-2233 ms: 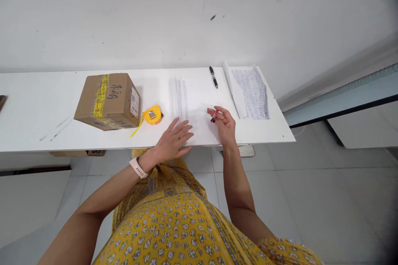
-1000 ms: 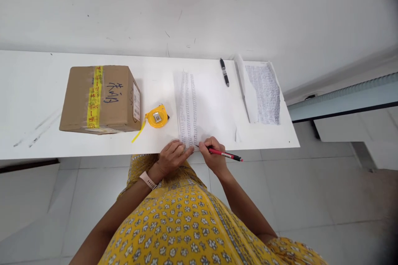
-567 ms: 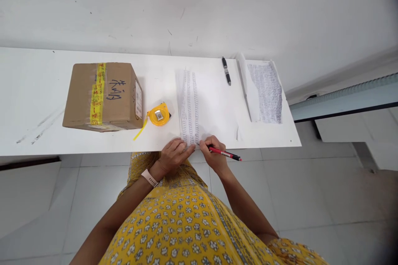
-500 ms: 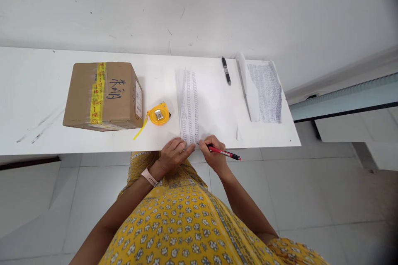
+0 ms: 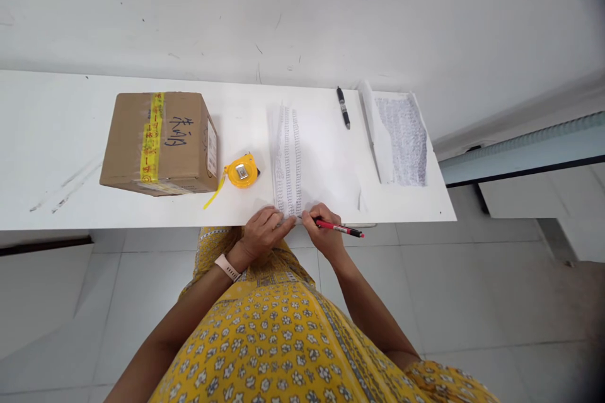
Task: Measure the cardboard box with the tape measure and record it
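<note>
A white sheet of paper [image 5: 321, 164] with two columns of small writing lies on the white table [image 5: 61, 145]. My right hand [image 5: 324, 230] is closed on a red pen [image 5: 338, 227], its tip touching the sheet's near edge below the columns. My left hand [image 5: 265, 233] rests on the sheet's near left corner, fingers curled and pressing down, just left of the pen tip. A pink watch sits on that wrist.
A taped cardboard box [image 5: 163, 141] with handwriting stands at the left. A yellow tape measure [image 5: 241, 172] lies between box and sheet. A black pen [image 5: 343, 107] lies at the back, beside a second written sheet [image 5: 401, 138] on the right. The wall is close behind.
My right hand came from mid-sheet to the near edge and set the red pen's tip on the paper. My left hand curled at the corner. Since then only slight pen movement.
</note>
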`<move>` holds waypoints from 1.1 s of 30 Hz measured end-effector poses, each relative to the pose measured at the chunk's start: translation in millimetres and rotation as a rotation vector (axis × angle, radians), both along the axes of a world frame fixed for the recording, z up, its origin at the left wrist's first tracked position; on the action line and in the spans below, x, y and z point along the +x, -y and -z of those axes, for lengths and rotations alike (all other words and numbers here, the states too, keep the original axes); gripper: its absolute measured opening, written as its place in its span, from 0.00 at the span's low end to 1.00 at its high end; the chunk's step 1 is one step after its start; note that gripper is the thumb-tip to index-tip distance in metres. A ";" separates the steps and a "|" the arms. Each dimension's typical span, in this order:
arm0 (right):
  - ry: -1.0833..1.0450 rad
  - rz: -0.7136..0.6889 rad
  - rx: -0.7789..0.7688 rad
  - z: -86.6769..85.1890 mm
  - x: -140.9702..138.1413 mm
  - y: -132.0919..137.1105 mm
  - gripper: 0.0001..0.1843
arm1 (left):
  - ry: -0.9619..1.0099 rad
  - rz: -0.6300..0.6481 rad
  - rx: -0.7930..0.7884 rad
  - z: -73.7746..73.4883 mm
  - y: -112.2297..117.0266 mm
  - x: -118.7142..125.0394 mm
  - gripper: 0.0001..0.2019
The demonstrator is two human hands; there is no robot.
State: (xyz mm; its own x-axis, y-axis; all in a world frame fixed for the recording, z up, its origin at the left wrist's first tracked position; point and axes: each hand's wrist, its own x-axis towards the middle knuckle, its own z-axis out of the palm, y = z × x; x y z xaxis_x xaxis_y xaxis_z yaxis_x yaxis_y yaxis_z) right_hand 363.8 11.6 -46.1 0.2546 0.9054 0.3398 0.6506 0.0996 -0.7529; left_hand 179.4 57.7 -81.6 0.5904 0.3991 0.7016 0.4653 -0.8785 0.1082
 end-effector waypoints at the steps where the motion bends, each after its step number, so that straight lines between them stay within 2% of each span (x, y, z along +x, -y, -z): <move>1: -0.005 0.005 -0.010 0.0 0.1 0.1 0.18 | 0.006 -0.001 0.009 -1.2 -0.2 0.2 0.12; 11: -0.030 0.027 -0.043 -0.6 0.2 0.8 0.17 | 0.005 -0.011 0.011 -2.3 -0.5 0.7 0.10; 20: -0.056 -0.015 0.015 -3.8 -0.5 -0.4 0.18 | 0.008 -0.018 0.036 -7.9 -1.7 2.2 0.10; 28: -0.047 0.001 -0.005 -1.1 0.7 -0.5 0.18 | 0.009 -0.003 -0.006 -7.4 -1.4 2.2 0.09; 33: -0.061 0.005 -0.010 -2.8 0.8 -0.8 0.18 | 0.012 -0.017 0.024 -7.7 -1.5 2.7 0.08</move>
